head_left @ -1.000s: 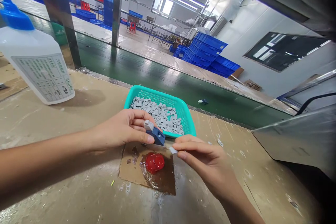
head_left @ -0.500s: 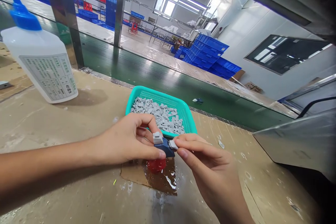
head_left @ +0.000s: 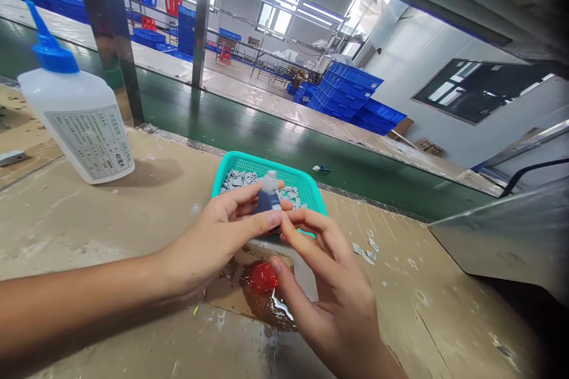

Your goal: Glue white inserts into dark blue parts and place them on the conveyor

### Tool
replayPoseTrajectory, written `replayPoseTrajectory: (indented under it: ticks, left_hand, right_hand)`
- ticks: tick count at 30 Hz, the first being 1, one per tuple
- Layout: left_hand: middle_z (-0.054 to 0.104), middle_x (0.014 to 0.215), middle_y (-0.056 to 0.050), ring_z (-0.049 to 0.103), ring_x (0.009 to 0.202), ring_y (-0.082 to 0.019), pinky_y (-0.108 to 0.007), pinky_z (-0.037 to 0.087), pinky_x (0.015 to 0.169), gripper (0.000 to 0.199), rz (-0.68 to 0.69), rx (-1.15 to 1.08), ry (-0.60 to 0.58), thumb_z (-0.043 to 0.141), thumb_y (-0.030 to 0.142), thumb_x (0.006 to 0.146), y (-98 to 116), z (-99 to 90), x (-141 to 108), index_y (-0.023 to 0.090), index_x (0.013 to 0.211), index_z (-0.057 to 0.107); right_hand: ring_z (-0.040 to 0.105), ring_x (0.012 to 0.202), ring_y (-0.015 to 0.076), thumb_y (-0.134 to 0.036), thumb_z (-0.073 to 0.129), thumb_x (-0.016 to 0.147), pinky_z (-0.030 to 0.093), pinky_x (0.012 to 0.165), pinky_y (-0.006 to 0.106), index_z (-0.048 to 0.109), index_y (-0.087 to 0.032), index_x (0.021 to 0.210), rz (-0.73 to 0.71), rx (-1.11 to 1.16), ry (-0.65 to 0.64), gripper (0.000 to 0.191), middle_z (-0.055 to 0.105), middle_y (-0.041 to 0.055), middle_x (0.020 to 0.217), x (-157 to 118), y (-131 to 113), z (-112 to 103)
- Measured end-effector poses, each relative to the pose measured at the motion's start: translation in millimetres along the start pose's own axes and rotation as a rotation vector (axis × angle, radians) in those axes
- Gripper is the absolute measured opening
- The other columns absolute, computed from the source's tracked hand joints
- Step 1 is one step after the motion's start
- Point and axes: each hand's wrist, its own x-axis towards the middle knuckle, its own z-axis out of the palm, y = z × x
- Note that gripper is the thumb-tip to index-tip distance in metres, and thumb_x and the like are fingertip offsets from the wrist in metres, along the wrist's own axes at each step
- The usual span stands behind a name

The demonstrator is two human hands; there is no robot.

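Left hand (head_left: 213, 243) is pinching a blue block (head_left: 262, 204) with a white clip (head_left: 269, 182) on top; right hand (head_left: 326, 290) is open, apparently empty. A loose grip could be dropping the clip onto the red glob (head_left: 262, 278) below.

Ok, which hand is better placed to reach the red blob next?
Right, probably: the right hand appears empty, with fingers just over the red blob, while the left hand grips the dark blue block.

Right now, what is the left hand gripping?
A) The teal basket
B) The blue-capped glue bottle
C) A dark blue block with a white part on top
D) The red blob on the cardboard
C. The left hand grips the dark blue block, with the white part on top, above the teal basket.
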Motion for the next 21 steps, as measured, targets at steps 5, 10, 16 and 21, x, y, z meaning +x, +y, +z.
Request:
replayPoseTrajectory:
  ticks: [5,10,16,21]
  left_hand:
    - [0.061,0.085,-0.005,0.052,0.075,-0.008,-0.019,0.041,0.069,0.015,0.034,0.016,0.011,0.048,0.016,0.08,12.6,-4.0,10.0,0.011,0.09,0.057]
    - [0.051,0.063,-0.001,0.04,0.05,-0.005,-0.016,0.03,0.046,0.017,0.155,0.161,0.101,0.039,0.015,0.081,36.9,-31.3,44.0,0.011,0.088,0.053]
    - [0.044,0.059,0.002,0.039,0.047,-0.006,-0.016,0.03,0.047,0.051,0.28,0.397,0.157,0.03,0.012,0.079,46.7,-65.2,126.9,0.012,0.13,0.027]
    - [0.056,0.069,-0.001,0.053,0.067,-0.012,-0.022,0.039,0.067,0.058,0.407,1.279,0.208,0.034,0.013,0.078,42.6,-96.1,188.0,0.019,0.135,0.023]
  right_hand:
    - [0.052,0.092,0.0159,-0.01,0.051,0.078,0.049,0.081,0.032,0.047,-0.026,0.119,0.189,0.251,-0.018,0.044,0.046,0.0063,0.11,14.9,6.2,-5.6]
    - [0.056,0.081,0.0164,-0.019,0.05,0.078,0.049,0.072,0.032,0.051,-0.02,0.111,0.363,0.182,0.047,0.033,0.057,0.0043,0.086,30.7,44.4,-30.8]
    - [0.057,0.082,0.0213,-0.013,0.046,0.076,0.046,0.072,0.035,0.06,-0.013,0.103,0.3,-0.418,-0.414,0.031,0.062,0.011,0.096,57.1,90.3,-24.5]
    - [0.059,0.075,0.0227,-0.005,0.045,0.068,0.045,0.067,0.032,0.069,-0.015,0.074,0.22,-0.463,-0.5,0.026,0.066,0.0091,0.077,66.7,103.7,-6.2]
